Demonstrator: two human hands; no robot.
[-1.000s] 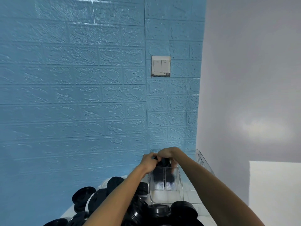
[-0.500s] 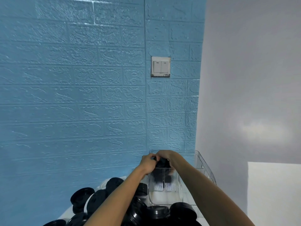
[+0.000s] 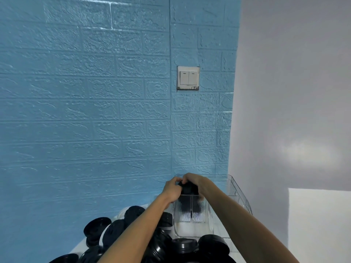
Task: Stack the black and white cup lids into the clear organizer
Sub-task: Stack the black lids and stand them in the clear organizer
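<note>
Your two hands meet over the near end of the clear organizer (image 3: 191,223), which stands toward the far right of the tabletop (image 3: 230,243), close to the blue brick wall. Your left hand (image 3: 171,190) and right hand (image 3: 197,184) both curl around a small black stack of lids (image 3: 188,188), holding it at the organizer's rim, partly lowered inside. Dark shapes behind the ribbed wall suggest some lids already sit within, though the ribbing blurs them. The task looks early to midway: a loose pile of black lids (image 3: 117,230) remains at the near left, roughly ten visible, with others cut off by the frame. Only slivers of white lids (image 3: 103,233) show between them, perhaps two.
</note>
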